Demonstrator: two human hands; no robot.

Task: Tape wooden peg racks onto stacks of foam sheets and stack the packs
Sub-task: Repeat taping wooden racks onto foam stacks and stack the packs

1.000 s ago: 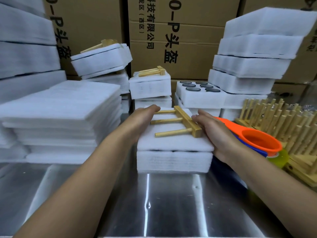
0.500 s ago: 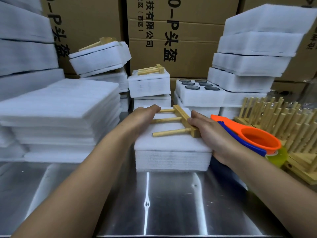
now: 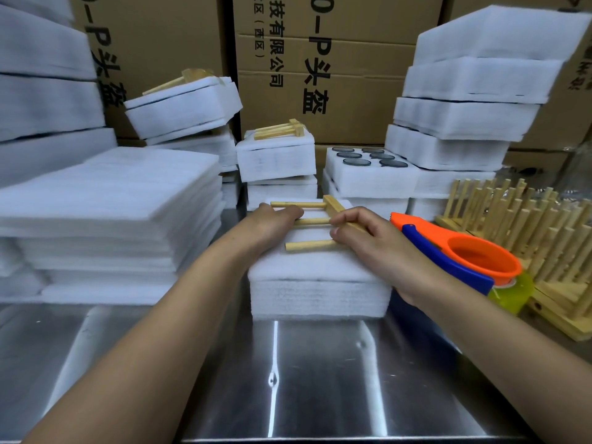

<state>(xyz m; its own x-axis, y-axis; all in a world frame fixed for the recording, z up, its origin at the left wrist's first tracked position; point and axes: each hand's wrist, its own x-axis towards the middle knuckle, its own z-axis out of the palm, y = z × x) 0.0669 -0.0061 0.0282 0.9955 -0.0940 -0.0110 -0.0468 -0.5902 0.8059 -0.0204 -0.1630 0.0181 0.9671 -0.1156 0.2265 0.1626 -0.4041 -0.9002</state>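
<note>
Resting sideways atop foam stack (image 3: 320,296): peg rack (image 3: 320,222), both hands (image 3: 272,221) (image 3: 374,245) on it.

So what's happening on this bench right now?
A person is setting a wooden peg rack flat on top of a stack of foam sheets on the metal table. The left hand rests on the peg ends, and the right hand steadies the rack's bar. No tape is visible on this pack. The orange tape dispenser lies untouched just to the right, in front of a pile of more peg racks.
</note>
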